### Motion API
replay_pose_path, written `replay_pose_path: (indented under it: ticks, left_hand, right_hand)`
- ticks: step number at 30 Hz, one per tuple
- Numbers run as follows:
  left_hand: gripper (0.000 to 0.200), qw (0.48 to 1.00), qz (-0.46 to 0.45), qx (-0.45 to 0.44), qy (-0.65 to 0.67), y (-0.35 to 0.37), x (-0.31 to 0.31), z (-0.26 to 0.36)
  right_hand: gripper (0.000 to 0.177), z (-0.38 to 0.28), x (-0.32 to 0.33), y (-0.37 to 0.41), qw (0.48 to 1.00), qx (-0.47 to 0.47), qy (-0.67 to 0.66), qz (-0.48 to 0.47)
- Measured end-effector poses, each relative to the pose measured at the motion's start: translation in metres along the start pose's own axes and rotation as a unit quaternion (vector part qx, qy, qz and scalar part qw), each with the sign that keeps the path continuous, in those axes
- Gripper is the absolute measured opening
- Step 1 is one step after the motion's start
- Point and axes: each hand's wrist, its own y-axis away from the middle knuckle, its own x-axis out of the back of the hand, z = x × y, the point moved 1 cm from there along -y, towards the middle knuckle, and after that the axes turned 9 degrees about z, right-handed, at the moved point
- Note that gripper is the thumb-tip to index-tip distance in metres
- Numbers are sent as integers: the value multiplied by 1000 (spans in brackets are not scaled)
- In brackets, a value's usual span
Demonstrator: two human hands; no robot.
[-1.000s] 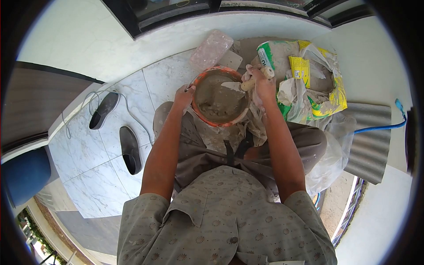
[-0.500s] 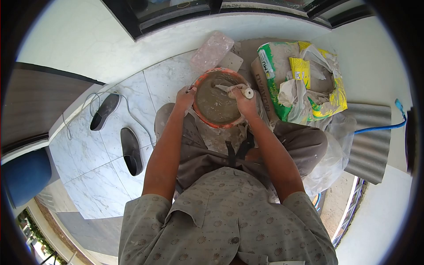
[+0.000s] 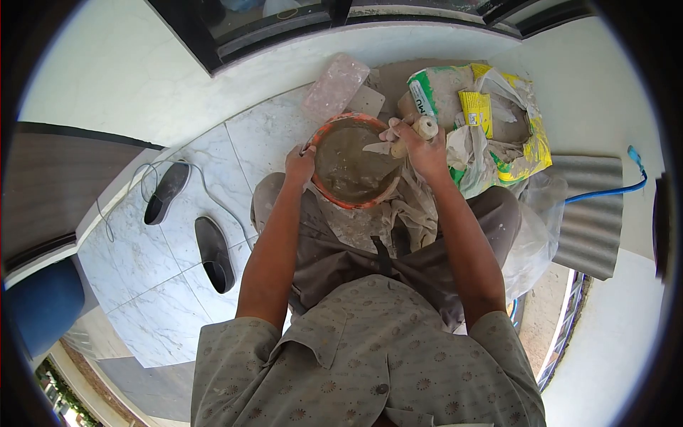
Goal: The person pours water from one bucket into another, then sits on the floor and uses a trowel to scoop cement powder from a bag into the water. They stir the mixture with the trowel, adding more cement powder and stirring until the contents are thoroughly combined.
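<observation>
An orange-rimmed bucket (image 3: 329,191) stands between my knees, with wet grey-brown mortar (image 3: 352,167) inside. My left hand (image 3: 300,165) is closed on the bucket's left rim. My right hand (image 3: 420,151) is closed round the pale handle of a trowel (image 3: 425,128), at the right side of the bucket. Part of a mortar-coated blade shows at the bucket's right edge, pointing over the mortar; the rest of it is hard to make out.
A torn green and yellow powder bag (image 3: 537,142) lies open to the right. A pale block (image 3: 338,84) rests behind the bucket. Two dark shoes (image 3: 213,249) sit on the marble tiles (image 3: 149,277) at left. A corrugated sheet (image 3: 590,228) and blue hose (image 3: 605,191) are at right.
My right hand has moved right and up with the trowel, from over the mortar to the bucket's right edge. My left hand stays on the rim. The view has shifted slightly.
</observation>
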Motion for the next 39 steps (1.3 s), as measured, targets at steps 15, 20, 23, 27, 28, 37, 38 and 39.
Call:
replay_pose_path:
  ticks: [15,20,23,27,28,37,38,39]
  left_hand:
    - [34,979,185,46,-75,20,-9,-11]
    - [29,974,212,64,-47,50,-15,4]
    - [25,977,196,68,-38,42,-10,-3]
    - [24,979,193,69,-16,38,-5,-18]
    - [24,979,195,63,-17,38,-5,-20]
    - [28,983,164,68,49,35,-7,-17]
    - [28,984,159,64,42,34,-5,-22]
    - [28,985,157,61,48,35,-3,-22]
  right_hand:
    - [18,110,-21,-10,985,21,110,-132]
    - [14,104,0,-12,950,20,147,-276]
    - [14,100,15,-15,927,45,148,-342]
    - [16,72,34,-32,903,71,175,-387]
    - [16,55,36,-35,900,84,177,-389]
    - [29,14,10,-46,964,110,226,-92]
    - [29,27,1,-46,971,103,192,-100]
    - [29,40,-9,-45,977,96,158,-108]
